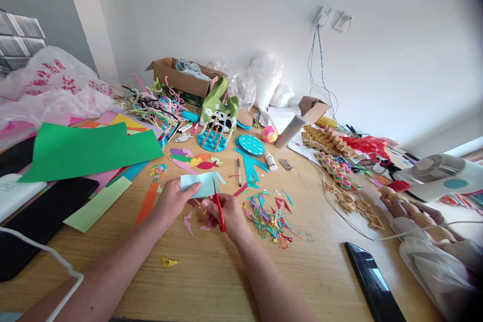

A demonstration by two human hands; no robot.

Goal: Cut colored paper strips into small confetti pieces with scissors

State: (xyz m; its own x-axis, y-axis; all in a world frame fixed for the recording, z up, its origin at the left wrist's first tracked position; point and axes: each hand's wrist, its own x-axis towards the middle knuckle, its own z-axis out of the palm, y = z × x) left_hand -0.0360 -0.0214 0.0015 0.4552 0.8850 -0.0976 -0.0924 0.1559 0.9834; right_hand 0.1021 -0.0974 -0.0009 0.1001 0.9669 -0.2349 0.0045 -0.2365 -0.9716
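My left hand pinches a piece of light blue paper by its left side, thumb on top. My right hand is closed around red-handled scissors. The blades point away from me and reach the right part of the light blue paper. A thin light blue strip lies just past its right edge. Beyond my hands lie several colourful paper fish. To the right of my right hand spreads a heap of coloured paper scraps. A pen lies behind it.
Green paper sheets and a black laptop-like slab cover the left side. A phone lies at the front right. Farther back stand a panda bag, a cardboard box and a grey bottle. A white fan is far right.
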